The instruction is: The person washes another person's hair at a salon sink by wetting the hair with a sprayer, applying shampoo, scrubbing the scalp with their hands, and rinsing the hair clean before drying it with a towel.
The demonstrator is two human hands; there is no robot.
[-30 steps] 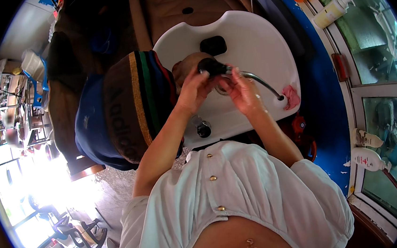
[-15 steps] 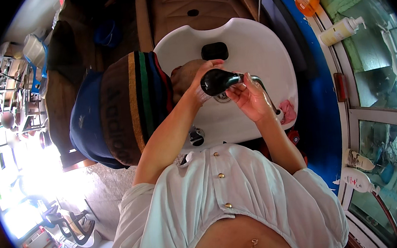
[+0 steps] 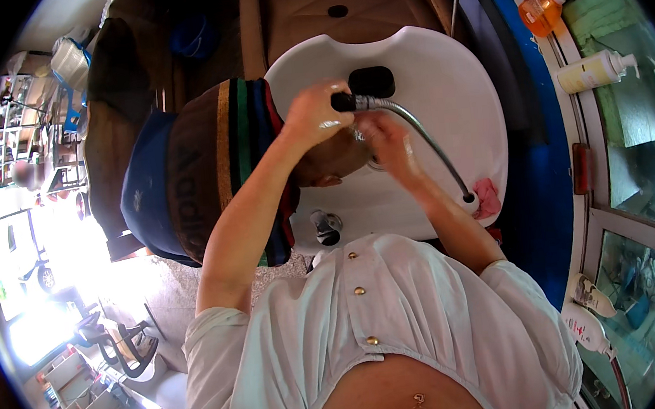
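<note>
A person's head [image 3: 335, 161] lies over a white wash basin [image 3: 451, 108]. My left hand [image 3: 313, 116] is above the head, its fingers closed around the black hand shower [image 3: 343, 102]. From there a silver metal hose [image 3: 426, 130] curves down to the basin's right edge. My right hand [image 3: 388, 144] is close to the crown of the head, wet and smeared by motion, so its fingers cannot be made out. A brown towel [image 3: 203, 165] with coloured stripes covers the person's shoulders.
A tap lever [image 3: 327, 226] sits on the basin's near left rim, and a pink cloth [image 3: 486, 197] on its right rim. A black pad [image 3: 371, 83] is at the far side. Pump bottles [image 3: 592, 72] line the window ledge at right. A blue bucket [image 3: 194, 37] stands far left.
The hand shower has turned and moved up and left, now in my left hand's grip. My right hand has come off its neck and dropped beside the head. The view has shifted slightly.
</note>
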